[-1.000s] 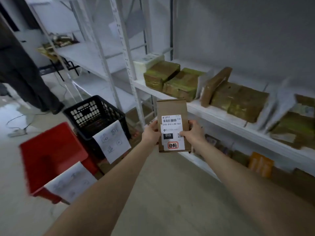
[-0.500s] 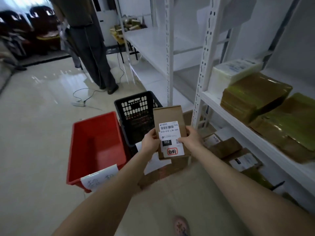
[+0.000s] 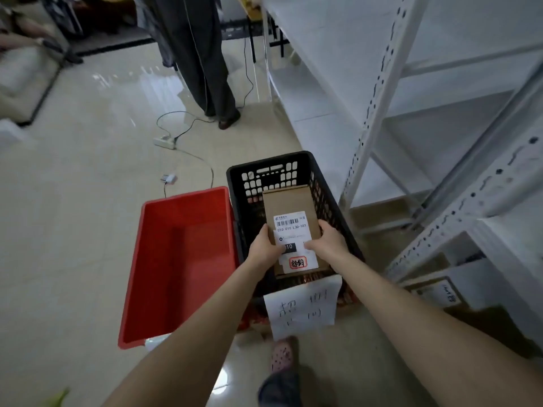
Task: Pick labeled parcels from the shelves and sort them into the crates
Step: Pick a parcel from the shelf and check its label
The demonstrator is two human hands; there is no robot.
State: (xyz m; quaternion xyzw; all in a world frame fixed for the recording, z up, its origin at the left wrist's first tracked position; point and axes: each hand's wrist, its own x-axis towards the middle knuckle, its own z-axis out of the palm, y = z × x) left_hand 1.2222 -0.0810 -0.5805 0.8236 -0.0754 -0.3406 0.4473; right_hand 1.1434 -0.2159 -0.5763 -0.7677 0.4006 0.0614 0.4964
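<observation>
Parcel: a flat brown cardboard parcel (image 3: 291, 210) with a white shipping label (image 3: 293, 239) faces up, held over the open top of the black crate
Left hand: the left hand (image 3: 264, 248) grips the parcel's left edge, thumb lying on the label
Right hand: the right hand (image 3: 326, 242) grips the right edge, thumb pressed on the label, fingers curled round the side
Black crate: the black crate (image 3: 255, 174) stands on the floor, just right of the red one, a handwritten paper sheet (image 3: 302, 306) hanging on its near wall
Red crate: the red crate (image 3: 182, 259) sits to the left, its sides touching the black crate
Shelves: white metal shelving (image 3: 382, 92) runs along the right
Far: a person's dark trousers (image 3: 202, 63) and a power strip (image 3: 164, 141) with cable on the tiled floor
</observation>
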